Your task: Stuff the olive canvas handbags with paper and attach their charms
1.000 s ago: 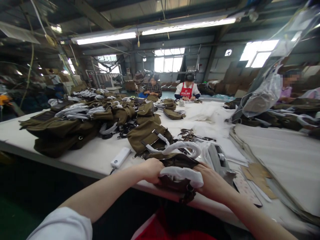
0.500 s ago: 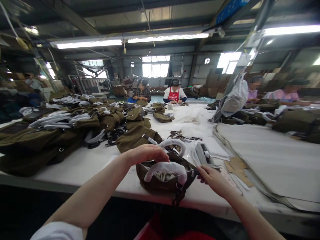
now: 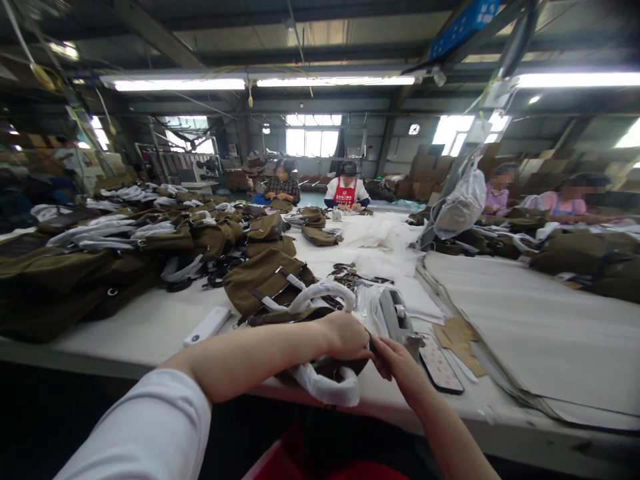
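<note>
An olive-brown handbag sits at the front edge of the white table, partly hidden under my left forearm. Its near handle, wrapped in white, droops over the front, while the far wrapped handle arches up behind my wrist. My left hand reaches across the bag's top to its right end, fingers curled; what they grip is hidden. My right hand pinches the dark end of the bag, close against the left fingertips. Another olive bag lies just behind.
Olive bags with wrapped handles are heaped on the left. To the right are a grey device, a patterned phone, brown card and stacked white sheets. A white object lies left of the bag. Co-workers sit beyond.
My left hand has moved right across the bag's top to meet my right hand at its end. The near handle has dropped forward. My right hand has shifted slightly left.
</note>
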`<state>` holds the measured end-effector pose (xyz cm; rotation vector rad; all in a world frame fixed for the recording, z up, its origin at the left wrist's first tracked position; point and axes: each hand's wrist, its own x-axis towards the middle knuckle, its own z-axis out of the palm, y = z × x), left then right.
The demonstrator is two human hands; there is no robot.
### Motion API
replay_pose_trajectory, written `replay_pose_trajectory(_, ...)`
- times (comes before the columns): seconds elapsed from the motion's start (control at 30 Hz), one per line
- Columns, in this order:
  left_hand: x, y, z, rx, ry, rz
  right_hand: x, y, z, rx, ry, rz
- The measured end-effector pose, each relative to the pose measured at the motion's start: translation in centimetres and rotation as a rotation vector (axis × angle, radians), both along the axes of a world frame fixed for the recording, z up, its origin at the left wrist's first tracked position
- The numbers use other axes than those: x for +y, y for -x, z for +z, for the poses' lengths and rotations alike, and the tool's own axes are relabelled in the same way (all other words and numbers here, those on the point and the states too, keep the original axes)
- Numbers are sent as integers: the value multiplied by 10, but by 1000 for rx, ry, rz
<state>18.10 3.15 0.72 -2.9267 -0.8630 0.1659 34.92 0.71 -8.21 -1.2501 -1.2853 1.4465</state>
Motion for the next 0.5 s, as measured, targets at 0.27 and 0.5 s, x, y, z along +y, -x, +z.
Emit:
replay_pose_trajectory(0.27, -15, -3, 4, -127, 74, 260, 4, -5, 0, -264, -250, -20)
replay_pose_trajectory(0.5, -12, 38, 12, -299, 304, 534, 2, -27, 14, -464, -436, -11)
